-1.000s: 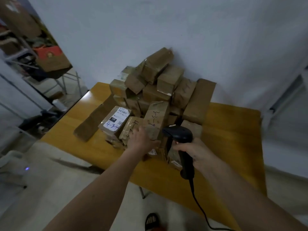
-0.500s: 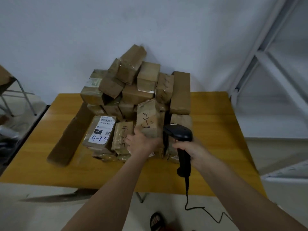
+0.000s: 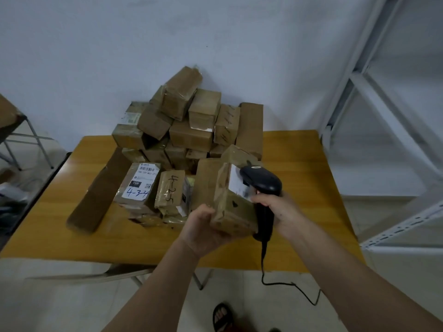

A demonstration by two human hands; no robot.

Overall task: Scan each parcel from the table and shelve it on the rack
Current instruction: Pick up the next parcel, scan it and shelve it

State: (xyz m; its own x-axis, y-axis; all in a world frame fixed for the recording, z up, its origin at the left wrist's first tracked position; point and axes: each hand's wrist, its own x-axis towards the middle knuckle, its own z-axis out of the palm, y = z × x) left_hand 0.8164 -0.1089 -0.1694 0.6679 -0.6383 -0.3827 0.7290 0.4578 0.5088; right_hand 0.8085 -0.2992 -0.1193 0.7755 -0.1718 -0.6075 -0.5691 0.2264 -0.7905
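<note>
Two hands above table (image 3: 299, 164), left hand (image 3: 203, 228) gripping parcel (image 3: 233, 207) from below, right hand (image 3: 278, 207) wrapped around scanner (image 3: 262, 183), scanner head touching parcel label (image 3: 237, 182), stack (image 3: 191, 130) behind.

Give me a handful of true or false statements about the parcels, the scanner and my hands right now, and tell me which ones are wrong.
1. The left hand holds a brown parcel lifted off the table. True.
2. The right hand is empty. False: it grips a black scanner.
3. The scanner head sits close to the white label on the held parcel. True.
4. The scanner is cordless. False: a black cable hangs from its handle.
5. A parcel marked 4-3-4 lies on the table left of the held one. True.
6. The pile of parcels stands on the rack. False: it is on the table.
</note>
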